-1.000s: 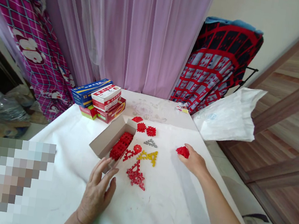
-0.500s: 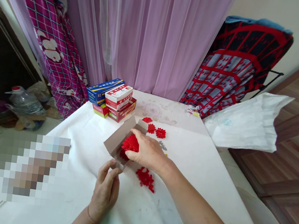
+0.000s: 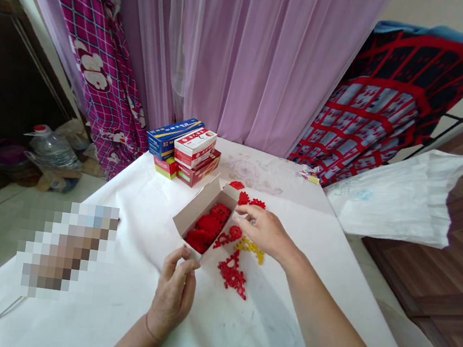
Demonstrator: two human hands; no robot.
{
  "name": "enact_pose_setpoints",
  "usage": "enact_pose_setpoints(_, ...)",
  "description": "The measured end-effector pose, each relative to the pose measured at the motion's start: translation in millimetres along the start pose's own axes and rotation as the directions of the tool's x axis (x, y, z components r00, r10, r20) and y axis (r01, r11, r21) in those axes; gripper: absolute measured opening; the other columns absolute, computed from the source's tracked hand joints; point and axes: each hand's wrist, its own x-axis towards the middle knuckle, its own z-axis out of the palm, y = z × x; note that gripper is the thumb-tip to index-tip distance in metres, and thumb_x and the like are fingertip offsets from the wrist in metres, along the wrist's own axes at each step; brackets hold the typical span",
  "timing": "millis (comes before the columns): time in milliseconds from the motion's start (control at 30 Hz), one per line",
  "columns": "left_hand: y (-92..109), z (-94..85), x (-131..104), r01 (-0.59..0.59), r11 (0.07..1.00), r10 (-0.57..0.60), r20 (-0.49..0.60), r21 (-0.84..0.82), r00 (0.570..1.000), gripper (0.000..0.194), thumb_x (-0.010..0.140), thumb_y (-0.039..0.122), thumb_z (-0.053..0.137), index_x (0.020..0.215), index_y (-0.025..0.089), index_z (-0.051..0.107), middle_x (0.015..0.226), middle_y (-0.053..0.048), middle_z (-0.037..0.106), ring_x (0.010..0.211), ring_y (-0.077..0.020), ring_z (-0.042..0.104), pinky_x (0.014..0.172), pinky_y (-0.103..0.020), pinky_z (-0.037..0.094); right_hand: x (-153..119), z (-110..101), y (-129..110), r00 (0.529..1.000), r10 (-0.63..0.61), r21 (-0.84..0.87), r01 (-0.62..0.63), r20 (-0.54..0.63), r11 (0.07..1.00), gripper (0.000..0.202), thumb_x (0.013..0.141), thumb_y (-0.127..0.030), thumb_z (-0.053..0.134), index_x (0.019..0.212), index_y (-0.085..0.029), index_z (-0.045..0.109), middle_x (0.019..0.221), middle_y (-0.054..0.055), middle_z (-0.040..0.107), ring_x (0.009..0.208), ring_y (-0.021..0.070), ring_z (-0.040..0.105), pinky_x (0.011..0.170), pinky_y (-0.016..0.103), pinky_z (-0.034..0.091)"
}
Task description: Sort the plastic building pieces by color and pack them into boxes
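A small open cardboard box [image 3: 193, 209] lies on the white-covered table, its long lid raised on the left side. Red plastic pieces [image 3: 209, 226] with notched edges fill the inside. My left hand [image 3: 174, 291] pinches the box's near end between thumb and fingers. Over the right rim hovers my right hand [image 3: 268, 232], fingers stretched out and holding nothing. To the right of the box lie a yellow notched piece [image 3: 252, 248] and a round red piece [image 3: 235, 231]. Closer to me rests a triangular red piece [image 3: 233, 276]. The right fingers partly cover more red pieces [image 3: 244, 198] behind.
Several packaged boxes are stacked at the back left, among them a blue box [image 3: 172, 137] and a red-and-white box [image 3: 194, 149]. A white plastic bag [image 3: 394, 198] hangs at the right table edge. A crumpled wrapper [image 3: 310, 175] lies at the back right. A blurred patch covers something at left.
My right hand has let the red pieces go into the box and moved right, out of it. My left hand stays at the near end. The view has shifted slightly.
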Motion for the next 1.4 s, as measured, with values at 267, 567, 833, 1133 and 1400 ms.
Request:
enact_pose_setpoints(267,-0.8,0.0,-0.7,-0.012,1.000,0.012,0.027,0.011,1.000,0.029,0.085,-0.002,0.048,0.103,0.020,0.056,0.110,-0.008,0.052,0.114,-0.0152,0.056,0.100,-0.031,0.050,-1.9,15.9,-9.6,0.985,-0.165,-0.062,0.168,0.050,0.984,0.021,0.086,-0.021,0.059,0.095,-0.026,0.078,0.101,0.002,0.072,0.094,0.0160,0.064,0.085,0.028,0.045)
enact_pose_setpoints(567,-2.4,1.1,-0.3,-0.013,1.000,0.013,0.030,0.002,0.999,0.029,0.084,-0.001,0.049,0.102,0.020,0.056,0.110,-0.008,0.054,0.110,-0.0159,0.058,0.094,-0.030,0.053,15.6,32.9,-57.2,0.742,-0.386,-0.211,0.569,0.547,0.795,0.021,0.083,-0.018,0.063,0.091,-0.029,0.079,0.094,0.005,0.067,0.096,0.0207,0.056,0.081,0.031,0.039)
enact_pose_setpoints(833,-2.0,1.1,0.7,-0.002,1.000,0.002,0.043,-0.015,0.999,0.028,0.084,0.000,0.049,0.101,0.020,0.057,0.109,-0.008,0.055,0.111,-0.0165,0.059,0.094,-0.030,0.053,23.0,16.5,-54.3,0.880,-0.272,-0.226,0.378,0.389,0.898,0.034,0.086,-0.008,0.046,0.106,-0.023,0.069,0.101,0.004,0.071,0.092,0.0185,0.061,0.082,0.030,0.039)
enact_pose_setpoints(1133,-1.2,-0.2,1.0,-0.008,1.000,0.008,0.067,0.002,0.998,0.027,0.085,0.001,0.049,0.101,0.021,0.057,0.108,-0.008,0.055,0.111,-0.0171,0.059,0.092,-0.032,0.054,15.9,26.2,-50.4,0.853,-0.357,-0.046,0.403,0.382,0.914,0.037,0.079,0.002,0.044,0.102,-0.022,0.061,0.101,0.000,0.072,0.096,0.0164,0.062,0.084,0.029,0.038)
enact_pose_setpoints(1400,-2.3,-0.9,0.1,-0.014,1.000,0.014,0.063,-0.005,0.998,0.026,0.084,0.001,0.049,0.100,0.020,0.058,0.108,-0.008,0.057,0.111,-0.0168,0.059,0.096,-0.032,0.052,15.3,26.2,-46.2,0.907,-0.290,-0.164,0.350,0.304,0.922,0.024,0.085,-0.012,0.049,0.096,-0.023,0.067,0.095,0.002,0.072,0.091,0.0180,0.063,0.081,0.029,0.040)
